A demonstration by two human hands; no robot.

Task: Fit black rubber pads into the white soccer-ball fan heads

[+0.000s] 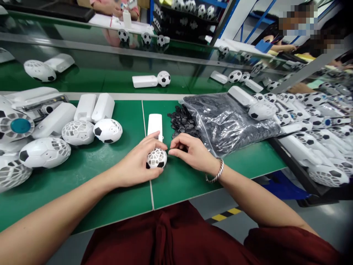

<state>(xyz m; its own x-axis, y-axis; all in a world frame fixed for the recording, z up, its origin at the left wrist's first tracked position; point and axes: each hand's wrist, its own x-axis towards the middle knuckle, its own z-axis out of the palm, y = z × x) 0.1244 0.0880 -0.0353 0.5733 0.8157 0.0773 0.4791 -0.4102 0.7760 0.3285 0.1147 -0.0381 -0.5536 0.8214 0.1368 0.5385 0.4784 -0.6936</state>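
Note:
My left hand point(138, 160) is wrapped around a white soccer-ball-patterned handheld fan point(156, 159), with thumb and fingers on the sides of its round slotted head. The fan's white handle point(154, 124) lies on the green table, pointing away from me. Just right of the ball, my right hand point(190, 151) is closed in a pinch. A small dark piece, like the loose black pieces point(183, 121) beyond it, shows at its fingertips. Those pieces spill from a clear plastic bag point(234, 121) full of more of them.
Several white soccer-ball fans point(45, 151) crowd the table's left side. On the right, a black tray point(299, 165) holds many more. Behind the table runs a green conveyor belt point(110, 81) carrying fans. Other people sit across it, near a rack point(184, 25) of balls.

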